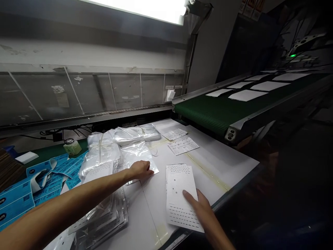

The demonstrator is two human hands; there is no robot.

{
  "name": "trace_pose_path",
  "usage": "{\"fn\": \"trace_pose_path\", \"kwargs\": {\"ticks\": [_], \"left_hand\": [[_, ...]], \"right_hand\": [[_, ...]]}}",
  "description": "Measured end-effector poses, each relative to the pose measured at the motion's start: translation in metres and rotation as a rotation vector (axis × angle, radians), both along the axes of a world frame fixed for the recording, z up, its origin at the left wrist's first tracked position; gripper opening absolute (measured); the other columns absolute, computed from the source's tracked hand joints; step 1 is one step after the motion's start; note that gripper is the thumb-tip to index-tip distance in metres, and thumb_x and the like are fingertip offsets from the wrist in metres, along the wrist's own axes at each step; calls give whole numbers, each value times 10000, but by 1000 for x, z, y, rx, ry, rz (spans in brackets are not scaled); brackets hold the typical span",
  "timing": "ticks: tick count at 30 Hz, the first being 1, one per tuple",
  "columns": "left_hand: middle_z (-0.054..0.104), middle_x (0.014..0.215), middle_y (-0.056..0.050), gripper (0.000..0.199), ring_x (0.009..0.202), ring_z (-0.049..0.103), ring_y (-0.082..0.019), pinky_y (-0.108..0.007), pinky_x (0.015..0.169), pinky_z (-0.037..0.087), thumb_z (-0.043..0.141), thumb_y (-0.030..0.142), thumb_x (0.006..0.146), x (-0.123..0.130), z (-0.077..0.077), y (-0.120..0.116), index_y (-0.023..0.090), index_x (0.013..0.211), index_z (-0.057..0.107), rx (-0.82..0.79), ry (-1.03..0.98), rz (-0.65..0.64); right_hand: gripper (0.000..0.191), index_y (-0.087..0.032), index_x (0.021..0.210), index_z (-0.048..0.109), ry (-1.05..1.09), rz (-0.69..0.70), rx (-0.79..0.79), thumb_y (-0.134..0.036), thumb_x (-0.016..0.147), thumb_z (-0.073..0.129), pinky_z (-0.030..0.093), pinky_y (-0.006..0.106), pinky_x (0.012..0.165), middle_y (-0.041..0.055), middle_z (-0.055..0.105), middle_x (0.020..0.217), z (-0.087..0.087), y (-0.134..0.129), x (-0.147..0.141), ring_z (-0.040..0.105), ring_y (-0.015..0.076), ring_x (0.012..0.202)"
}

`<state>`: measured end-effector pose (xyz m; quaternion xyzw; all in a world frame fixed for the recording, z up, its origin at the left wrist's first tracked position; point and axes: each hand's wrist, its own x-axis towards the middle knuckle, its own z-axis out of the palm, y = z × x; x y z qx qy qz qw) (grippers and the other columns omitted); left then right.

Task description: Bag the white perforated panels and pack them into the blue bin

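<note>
My right hand (201, 206) grips a small stack of white perforated cards (181, 180), thumb on top and fingers beneath. Rows of short slots and a few round holes mark the top card. To its left, my left hand (141, 170) has its fingers curled in at the near right corner of a clear plastic bag (135, 152) on a flat pile, pinching it. Bundles of clear bags (100, 154) tied with a band lie behind my left forearm. Below that forearm, bagged perforated cards (111, 215) are piled up, partly hidden by the arm.
A green conveyor belt (205, 111) carrying several white cards (247, 95) ends at the right of the white tabletop (218, 152). Two printed cards (183, 146) lie near the belt. Blue label strips (49, 189) and a small jar (72, 147) are at the left.
</note>
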<state>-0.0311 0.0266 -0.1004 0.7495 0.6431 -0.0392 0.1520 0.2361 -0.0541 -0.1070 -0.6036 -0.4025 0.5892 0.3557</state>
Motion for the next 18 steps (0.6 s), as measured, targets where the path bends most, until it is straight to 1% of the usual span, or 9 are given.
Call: {"fn": "trace_pose_path", "kwargs": {"ticks": [5, 9, 18], "left_hand": [[617, 937, -45, 285, 797, 603, -155, -347, 713, 512, 498, 382, 887, 11, -6, 1, 139, 1017, 573, 5, -26, 81], [615, 938, -43, 259, 790, 603, -152, -337, 699, 516, 514, 352, 883, 12, -8, 2, 139, 1019, 572, -18, -56, 131], [622, 944, -43, 232, 811, 606, -154, -344, 724, 514, 523, 335, 881, 6, -9, 4, 138, 985, 587, 0, -185, 136]], "right_hand": [[559, -183, 1109, 579, -24, 11, 5, -564, 700, 618, 547, 409, 711, 118, 697, 1008, -4, 2, 1, 662, 321, 906], [546, -186, 1097, 577, -27, 16, 7, -561, 702, 620, 551, 396, 700, 118, 687, 1048, -5, 3, 1, 658, 318, 921], [551, -188, 1107, 564, 7, 25, 2, -556, 702, 629, 551, 400, 706, 114, 694, 1015, -6, 4, 2, 664, 307, 896]]}}
